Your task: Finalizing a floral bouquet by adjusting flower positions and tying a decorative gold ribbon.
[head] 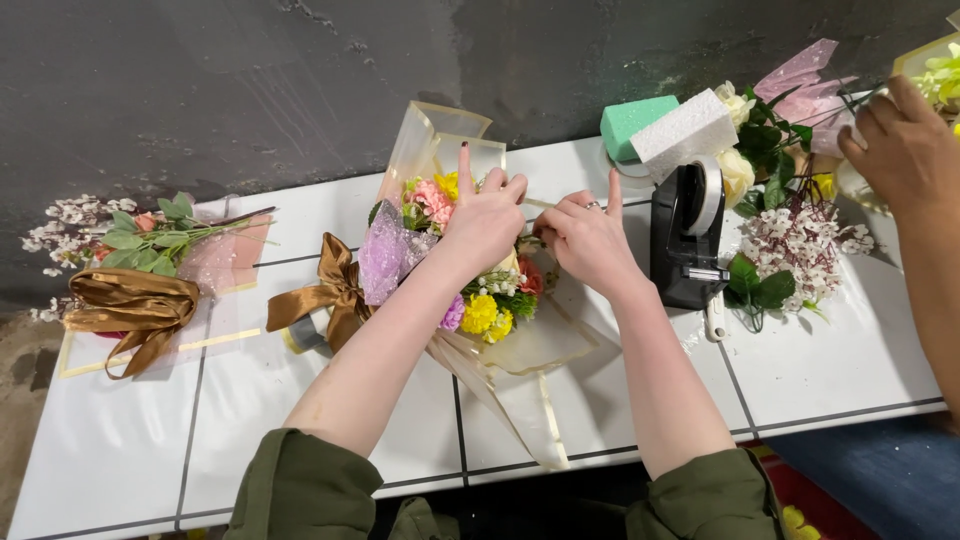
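Head view: on the white tiled bench (300, 430) lies a wrapped bouquet (470, 290). The left hand (487, 222) and right hand (585, 240) pinch a thin strip together above it, forefingers raised. At three o'clock stands a black tape dispenser (688, 235); beyond, a co-worker's hand (900, 150).

I see no boxes, labels, signs or screens, only sheer gold-edged wrapping sheet (520, 350) around the bouquet at centre under my hands

A white tiled table (840, 370) carries a wrapped flower bouquet (470, 290), a second ribboned bouquet (150, 270), a black tape dispenser (688, 240), foam blocks (660, 125) and loose artificial flowers (790, 240).
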